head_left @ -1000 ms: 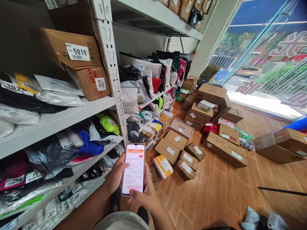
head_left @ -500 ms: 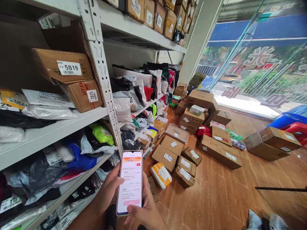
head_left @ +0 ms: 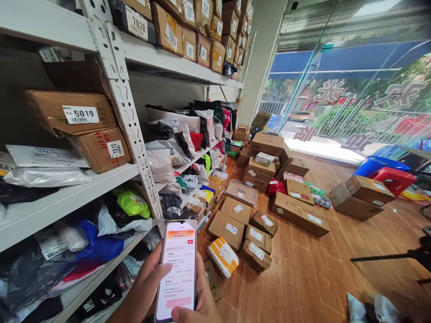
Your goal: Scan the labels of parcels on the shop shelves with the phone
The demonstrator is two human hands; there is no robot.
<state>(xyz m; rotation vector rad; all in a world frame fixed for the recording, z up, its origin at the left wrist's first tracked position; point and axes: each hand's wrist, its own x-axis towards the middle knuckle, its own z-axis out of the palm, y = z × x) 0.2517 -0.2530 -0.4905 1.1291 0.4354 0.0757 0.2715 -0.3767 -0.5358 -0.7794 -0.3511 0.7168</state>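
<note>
At six o'clock the left hand (head_left: 145, 290) is clamping the phone (head_left: 177, 269) by its left edge, thumb on the screen, while the right hand (head_left: 206, 304) is curling closed around its right side, the shelf rack (head_left: 133, 131) standing at nine o'clock.

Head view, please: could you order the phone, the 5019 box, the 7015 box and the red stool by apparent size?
1. phone and 5019 box: about alike; being so near the camera enlarges the phone.
2. 7015 box.
3. red stool, far off.
</note>
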